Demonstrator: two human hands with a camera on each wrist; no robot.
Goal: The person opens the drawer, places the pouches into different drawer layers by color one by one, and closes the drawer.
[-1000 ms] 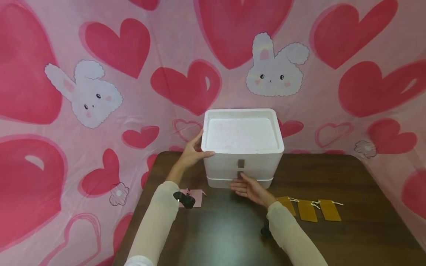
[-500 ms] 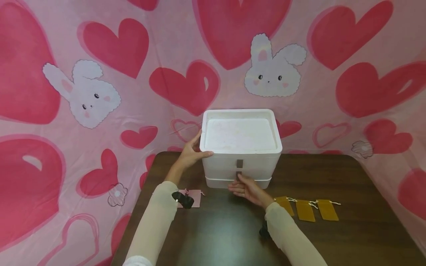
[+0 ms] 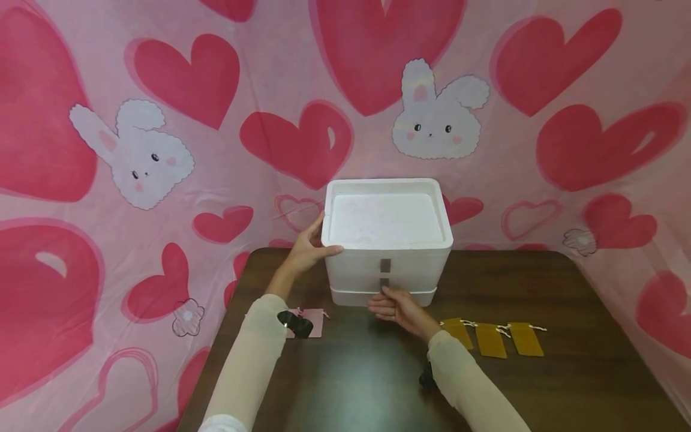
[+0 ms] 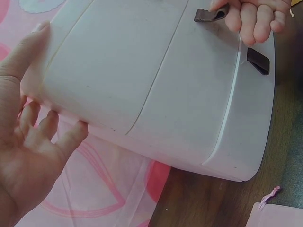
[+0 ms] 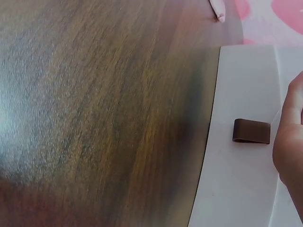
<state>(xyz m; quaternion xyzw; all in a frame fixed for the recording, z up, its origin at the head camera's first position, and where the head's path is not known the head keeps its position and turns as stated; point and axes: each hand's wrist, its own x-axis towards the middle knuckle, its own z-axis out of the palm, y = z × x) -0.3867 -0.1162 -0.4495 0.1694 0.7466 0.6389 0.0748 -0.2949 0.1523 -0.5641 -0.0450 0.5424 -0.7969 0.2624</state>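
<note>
A white drawer box (image 3: 388, 276) with brown pull tabs on its front stands at the back of the table. My left hand (image 3: 308, 252) grips its upper left corner, thumb at the front rim and fingers along the side. In the left wrist view, those fingertips (image 4: 78, 130) press on the box's side wall. My right hand (image 3: 402, 311) is at the box's front with its palm turned up. Its thumb and fingers pinch the middle pull tab (image 4: 208, 15), as the left wrist view shows. Below that hand, the bottom pull tab (image 5: 251, 131) hangs untouched. The drawers look closed.
A pink drawstring pouch (image 3: 313, 323) lies on the dark wooden table (image 3: 351, 372), partly behind the left forearm. Three mustard-yellow pouches (image 3: 491, 342) with white strings lie in a row at the right. A pink heart-patterned cloth (image 3: 297, 54) hangs close behind the box.
The head view has shifted slightly. Both hands keep their places on the box; the right thumb sits a little lower at the tab. No drawer has moved.
</note>
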